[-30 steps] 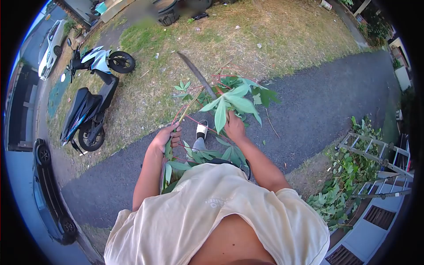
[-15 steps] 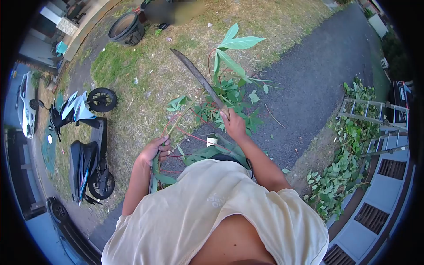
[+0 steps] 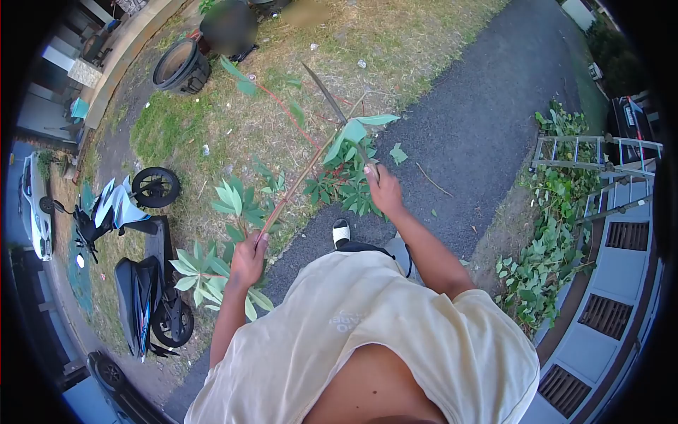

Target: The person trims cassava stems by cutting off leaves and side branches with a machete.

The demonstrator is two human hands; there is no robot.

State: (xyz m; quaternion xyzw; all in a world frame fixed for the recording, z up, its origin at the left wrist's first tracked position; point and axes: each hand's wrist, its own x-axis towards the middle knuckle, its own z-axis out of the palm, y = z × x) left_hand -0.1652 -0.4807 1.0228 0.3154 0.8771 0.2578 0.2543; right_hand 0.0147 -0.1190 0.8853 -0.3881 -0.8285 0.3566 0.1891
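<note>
My left hand (image 3: 249,258) is closed around the lower part of a leafy branch (image 3: 297,182), whose stem slants up and to the right. Broad leaves (image 3: 203,277) spread around and below that hand. In my right hand (image 3: 385,191) is the handle of a machete (image 3: 325,90), its long dark blade pointing up and left. The blade crosses the branch near its upper end in this view, and a pale green leaf (image 3: 353,131) covers part of it. Beyond my hands, cut leafy pieces (image 3: 361,195) lie on the ground at the path's edge.
A motorbike (image 3: 145,283) stands at the left, past a strip of grass (image 3: 176,127). Large black pots (image 3: 182,67) are at the upper left. Asphalt path (image 3: 487,127) runs to the upper right. Along the right are a ladder (image 3: 572,150) and a heap of vines (image 3: 547,240).
The branch in my left hand has swung into a different position, with more leaves now hanging at the left. The machete is steeper, and its handle has shifted slightly right. My view has tilted.
</note>
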